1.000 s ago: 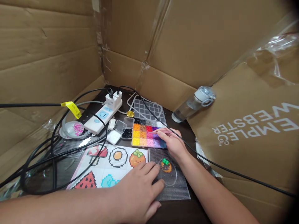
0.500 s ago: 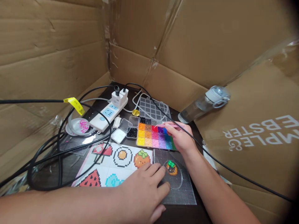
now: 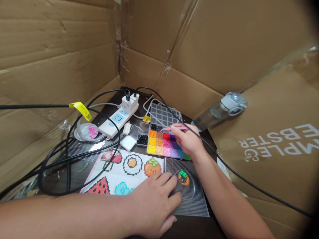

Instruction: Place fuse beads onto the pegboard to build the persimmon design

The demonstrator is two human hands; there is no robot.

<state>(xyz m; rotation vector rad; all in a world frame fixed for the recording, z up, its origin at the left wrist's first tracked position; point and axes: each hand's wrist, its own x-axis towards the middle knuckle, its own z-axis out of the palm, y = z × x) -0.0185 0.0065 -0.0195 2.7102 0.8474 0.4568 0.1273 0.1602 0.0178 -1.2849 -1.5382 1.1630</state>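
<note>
Pink tweezers (image 3: 178, 128) are gripped in my right hand (image 3: 188, 139), their tips over the upper rows of the sorted bead box (image 3: 159, 142). My left hand (image 3: 157, 199) lies with fingers spread across the pattern sheet (image 3: 112, 176) and the left edge of the clear pegboard (image 3: 191, 205). On that pegboard sits a small orange bead figure with a green top (image 3: 183, 177), partly filled with dark beads. A matching orange fruit picture (image 3: 152, 166) shows on the sheet just beyond my left fingers. Whether the tweezers hold a bead is too small to tell.
Small boxes of black beads (image 3: 143, 139) and white beads (image 3: 128, 142) stand left of the bead box. A power strip (image 3: 112, 127), a dish with pink beads (image 3: 86, 132) and looping black cables (image 3: 66, 166) fill the left. A water bottle (image 3: 219, 111) leans at the right.
My right hand has moved the tweezers slightly left and away from me, from near the red beads towards the upper rows. My left hand stays in place.
</note>
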